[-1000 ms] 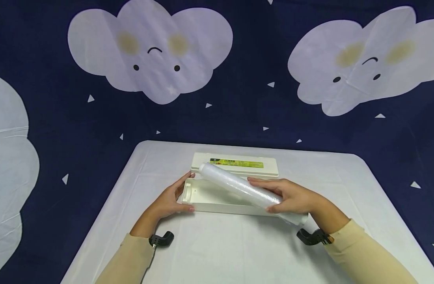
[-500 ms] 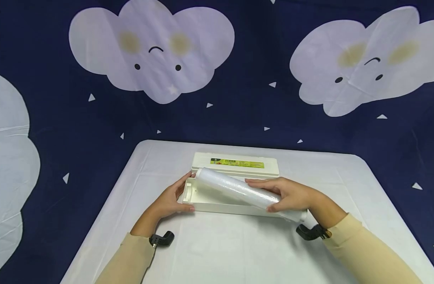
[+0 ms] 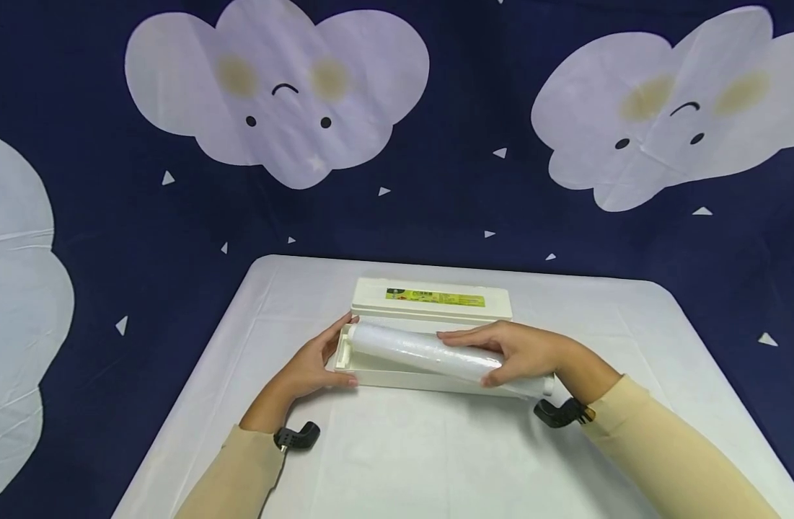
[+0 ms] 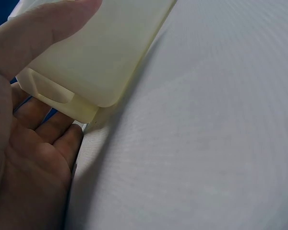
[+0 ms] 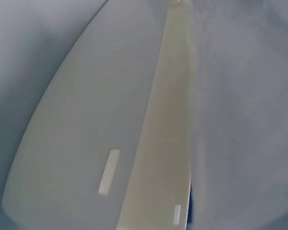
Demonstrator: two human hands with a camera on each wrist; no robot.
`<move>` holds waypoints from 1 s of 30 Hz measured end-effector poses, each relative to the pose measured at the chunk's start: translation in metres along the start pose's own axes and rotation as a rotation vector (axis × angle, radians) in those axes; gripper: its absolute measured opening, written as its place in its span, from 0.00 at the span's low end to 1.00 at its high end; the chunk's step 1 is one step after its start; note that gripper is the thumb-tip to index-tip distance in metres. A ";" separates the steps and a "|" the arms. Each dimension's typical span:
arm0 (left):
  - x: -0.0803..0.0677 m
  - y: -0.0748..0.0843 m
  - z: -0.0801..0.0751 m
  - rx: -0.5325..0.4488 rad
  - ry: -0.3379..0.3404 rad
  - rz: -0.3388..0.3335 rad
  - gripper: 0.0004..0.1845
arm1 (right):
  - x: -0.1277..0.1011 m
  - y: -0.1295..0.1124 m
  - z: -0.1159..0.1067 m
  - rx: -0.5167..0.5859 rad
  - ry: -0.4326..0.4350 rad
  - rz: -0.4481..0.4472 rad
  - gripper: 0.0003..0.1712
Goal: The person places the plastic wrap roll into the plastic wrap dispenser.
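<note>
A long cream plastic box [image 3: 403, 380] lies uncovered on the table. My left hand [image 3: 306, 369] holds its left end, thumb on the front wall and fingers round the far side. In the left wrist view the thumb lies along the box wall [image 4: 110, 52], with the fingers behind the end. From above, my right hand [image 3: 523, 353] grips a roll of cling film [image 3: 403, 346] near its right end. The roll slants over the box, its left end at the box's left end and its right end over the front wall. The right wrist view shows the film roll [image 5: 245, 115] close beside the box wall [image 5: 86, 115].
Right behind the box lies a cream lid [image 3: 371, 295] with a yellow-green label [image 3: 435, 297]. All this is on a white-covered table [image 3: 397, 454]. A dark blue cloth with clouds [image 3: 461, 202] hangs beyond the table's far edge.
My right hand has moved slightly left with the cling film roll. The roll's left end has come down to the box's left end, and the roll slants less. The left hand has stayed put.
</note>
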State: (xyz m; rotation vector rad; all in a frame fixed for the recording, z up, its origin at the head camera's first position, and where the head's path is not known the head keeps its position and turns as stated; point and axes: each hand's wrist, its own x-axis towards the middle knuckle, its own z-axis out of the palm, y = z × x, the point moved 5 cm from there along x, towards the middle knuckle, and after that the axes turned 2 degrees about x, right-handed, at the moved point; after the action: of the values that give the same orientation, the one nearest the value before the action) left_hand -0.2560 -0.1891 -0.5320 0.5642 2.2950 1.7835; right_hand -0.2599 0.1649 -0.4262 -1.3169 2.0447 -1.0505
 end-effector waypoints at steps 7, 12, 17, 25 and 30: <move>0.002 0.002 0.001 -0.001 -0.012 0.022 0.68 | 0.008 0.004 0.001 0.009 -0.030 0.043 0.50; 0.002 0.001 0.000 0.003 -0.006 0.018 0.68 | 0.013 0.004 -0.001 0.011 -0.048 0.052 0.50; 0.002 0.001 0.000 -0.005 -0.016 0.026 0.69 | 0.016 0.004 -0.002 0.031 -0.066 0.065 0.50; 0.001 0.000 0.000 0.008 -0.019 0.023 0.69 | 0.020 0.006 -0.001 0.058 -0.088 0.073 0.50; 0.001 -0.001 -0.001 0.009 -0.017 0.024 0.69 | 0.023 0.007 0.001 0.087 -0.103 0.063 0.49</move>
State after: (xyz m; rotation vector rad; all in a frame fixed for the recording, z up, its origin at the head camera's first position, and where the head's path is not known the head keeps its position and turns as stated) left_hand -0.2574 -0.1893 -0.5323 0.6092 2.2959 1.7726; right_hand -0.2727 0.1456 -0.4324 -1.2297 1.9301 -1.0106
